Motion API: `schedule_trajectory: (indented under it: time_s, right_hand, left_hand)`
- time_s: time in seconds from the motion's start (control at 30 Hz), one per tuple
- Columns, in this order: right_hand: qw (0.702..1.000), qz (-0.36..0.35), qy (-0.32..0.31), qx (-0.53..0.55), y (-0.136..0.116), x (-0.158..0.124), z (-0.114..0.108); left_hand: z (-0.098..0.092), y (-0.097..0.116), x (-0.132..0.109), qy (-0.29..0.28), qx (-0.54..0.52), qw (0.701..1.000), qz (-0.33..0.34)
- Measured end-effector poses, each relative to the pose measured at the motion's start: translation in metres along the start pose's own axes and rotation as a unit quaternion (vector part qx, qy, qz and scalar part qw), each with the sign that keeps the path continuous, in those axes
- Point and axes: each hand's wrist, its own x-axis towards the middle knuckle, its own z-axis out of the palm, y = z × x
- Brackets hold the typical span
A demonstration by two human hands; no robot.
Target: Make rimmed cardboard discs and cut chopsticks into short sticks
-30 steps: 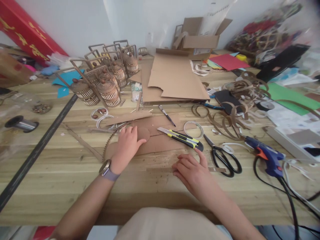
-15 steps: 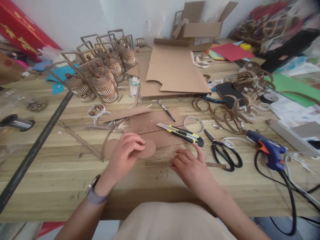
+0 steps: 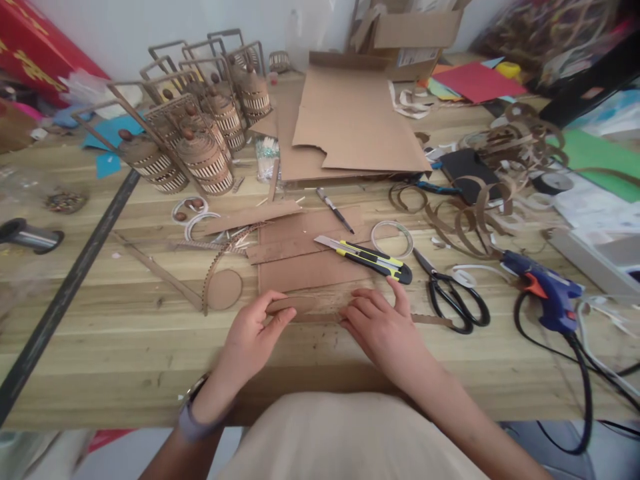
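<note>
In my left hand [image 3: 255, 337] a round cardboard disc [image 3: 299, 305] is pinched between thumb and fingers, tilted so that it looks like a thin oval. Under it lies a narrow corrugated cardboard strip [image 3: 431, 321], running left to right along the table. My right hand [image 3: 383, 327] is closed on the middle of that strip, its index finger raised; the fingertips are partly hidden. A second cardboard disc [image 3: 225, 289] rests flat to the left, beside a curved corrugated strip [image 3: 213, 260]. The yellow and black utility knife [image 3: 367, 259] lies beyond my right hand.
Black-handled scissors [image 3: 457, 300] and a blue glue gun [image 3: 543, 287] with its cable lie on the right. Flat cardboard pieces [image 3: 310, 267], a pen [image 3: 335, 210] and a tape ring [image 3: 393, 239] sit ahead. Several lantern-like cardboard models [image 3: 205, 160] stand at the back left.
My left hand has turned the disc from nearly flat to tilted and moved it slightly down and right, uncovering the second disc. My right hand stays at the strip.
</note>
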Motion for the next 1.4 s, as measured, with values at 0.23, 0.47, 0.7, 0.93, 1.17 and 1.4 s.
schedule_trajectory:
  time_s: [0.23, 0.47, 0.7, 0.93, 1.17, 1.4]
  right_hand:
    - [1.000, 0.004, -0.028, -0.011, -0.0018, -0.0003, 0.0005]
    - [1.000, 0.000, -0.027, -0.003, -0.0022, 0.0018, 0.0001]
    - [1.000, 0.004, -0.021, -0.004, -0.0027, 0.0033, -0.0013]
    - [1.000, 0.002, -0.029, -0.002, -0.0016, 0.0033, -0.0013]
    - [1.000, 0.002, -0.025, 0.000, -0.0015, 0.0034, -0.0005]
    - [1.000, 0.006, -0.030, 0.003, -0.0015, 0.0029, 0.0002]
  left_hand:
    - [0.0039, 0.0081, 0.0049, -0.063, 0.021, 0.998, 0.017]
    - [0.0059, 0.0060, 0.0028, -0.096, 0.051, 0.994, 0.032]
    - [0.0086, 0.0051, 0.0037, -0.113, 0.061, 0.991, 0.044]
    - [0.0097, 0.0043, 0.0039, -0.118, 0.071, 0.989, 0.055]
    - [0.0097, 0.0043, 0.0032, -0.116, 0.069, 0.989, 0.057]
    - [0.0095, 0.0055, 0.0020, -0.108, 0.057, 0.991, 0.055]
